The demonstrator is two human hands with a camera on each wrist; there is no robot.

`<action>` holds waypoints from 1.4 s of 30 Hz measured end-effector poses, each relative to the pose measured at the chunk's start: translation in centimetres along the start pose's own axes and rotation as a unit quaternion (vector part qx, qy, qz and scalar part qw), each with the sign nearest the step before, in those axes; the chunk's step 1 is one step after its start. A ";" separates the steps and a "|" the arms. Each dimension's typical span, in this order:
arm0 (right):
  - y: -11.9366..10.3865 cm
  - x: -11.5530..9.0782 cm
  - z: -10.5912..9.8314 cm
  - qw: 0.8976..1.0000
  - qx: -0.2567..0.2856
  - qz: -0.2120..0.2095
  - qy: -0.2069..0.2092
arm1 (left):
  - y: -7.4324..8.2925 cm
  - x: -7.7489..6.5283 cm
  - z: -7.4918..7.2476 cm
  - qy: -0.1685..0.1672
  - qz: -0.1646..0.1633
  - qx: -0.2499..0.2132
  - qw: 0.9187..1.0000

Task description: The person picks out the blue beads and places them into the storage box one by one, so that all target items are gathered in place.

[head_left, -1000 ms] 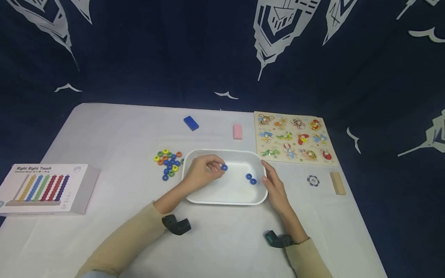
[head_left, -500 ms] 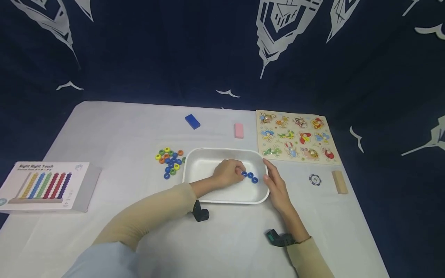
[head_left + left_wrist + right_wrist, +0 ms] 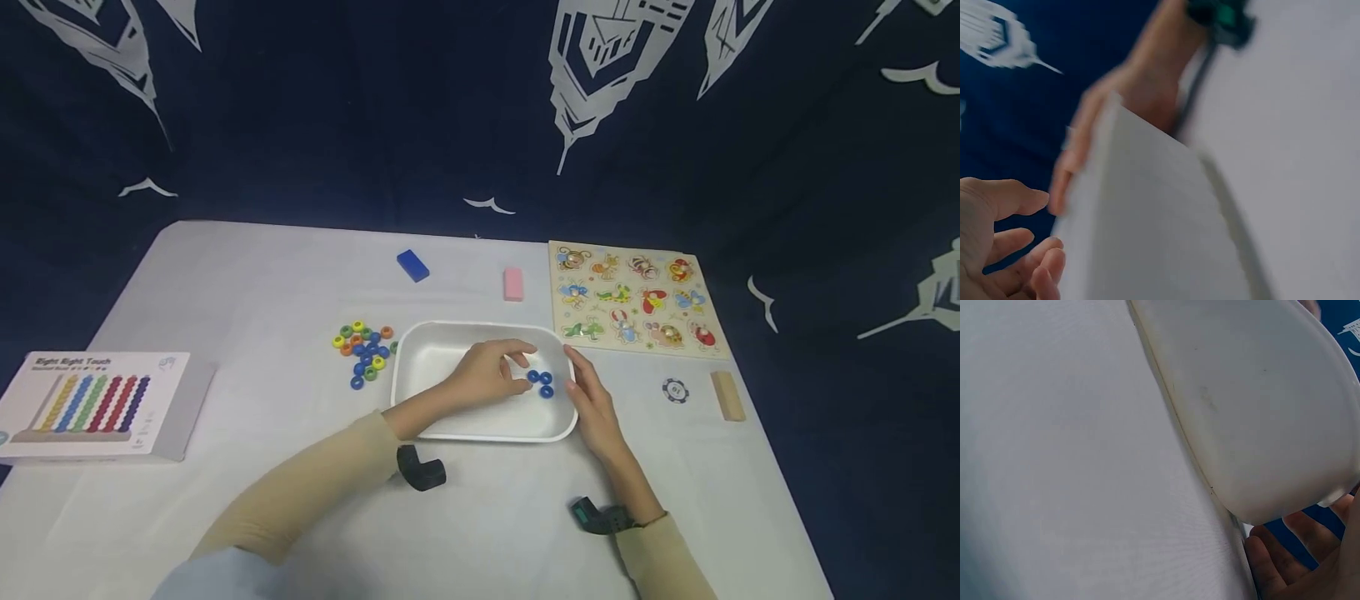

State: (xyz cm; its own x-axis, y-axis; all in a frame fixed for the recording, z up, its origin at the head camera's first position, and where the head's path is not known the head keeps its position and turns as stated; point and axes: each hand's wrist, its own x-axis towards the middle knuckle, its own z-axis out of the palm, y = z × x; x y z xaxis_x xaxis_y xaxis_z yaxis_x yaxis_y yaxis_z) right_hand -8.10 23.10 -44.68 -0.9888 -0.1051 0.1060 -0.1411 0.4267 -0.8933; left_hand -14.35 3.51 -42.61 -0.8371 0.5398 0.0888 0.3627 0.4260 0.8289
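Observation:
Three blue pony beads (image 3: 547,392) lie close together toward the right end of a white tray (image 3: 517,421). Over the tray floor, just left of them, is my left hand (image 3: 483,375), its thumb and fingers apart and nothing between them. The left wrist view also shows that hand (image 3: 1000,240) with spread fingers beside the tray wall. My right hand (image 3: 597,408) rests at the tray's right end, fingers fairly straight and touching the rim. In the right wrist view its fingers (image 3: 1275,559) sit against the tray's outer side.
Left of the tray lies a pile of mixed-colour beads (image 3: 372,347). A boxed bead toy (image 3: 97,408) is at far left. Behind are a blue block (image 3: 412,266), a pink block (image 3: 513,284) and an insect puzzle board (image 3: 633,298). A poker chip (image 3: 675,390) and a wooden block (image 3: 727,396) lie right.
My left hand carried a blue bead rightward, set it beside the other two in the tray, then let go and drew back slightly left. The right hand stayed at the rim.

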 end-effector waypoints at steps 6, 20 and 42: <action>2.4 0.4 0.3 1.000 -0.008 0.007 0.007 | 1.3 -5.0 -3.5 0.121 0.069 -0.073 0.988; -0.4 -0.1 0.1 1.000 0.002 0.003 0.005 | -9.5 -13.8 -9.0 0.368 -0.110 -0.070 0.921; -0.6 0.0 0.2 1.000 -0.006 0.008 0.006 | -12.6 -14.3 -8.1 0.293 -0.156 0.203 0.921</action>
State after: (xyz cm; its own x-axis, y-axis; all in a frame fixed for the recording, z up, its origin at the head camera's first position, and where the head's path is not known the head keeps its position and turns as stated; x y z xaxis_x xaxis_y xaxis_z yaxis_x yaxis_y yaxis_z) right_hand -7.97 22.70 -44.21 -0.9913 -0.0874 0.0981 -0.1267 0.4380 -0.8900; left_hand -10.23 -15.42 -49.83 -0.9605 -0.0898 0.2633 0.0901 0.7951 0.5997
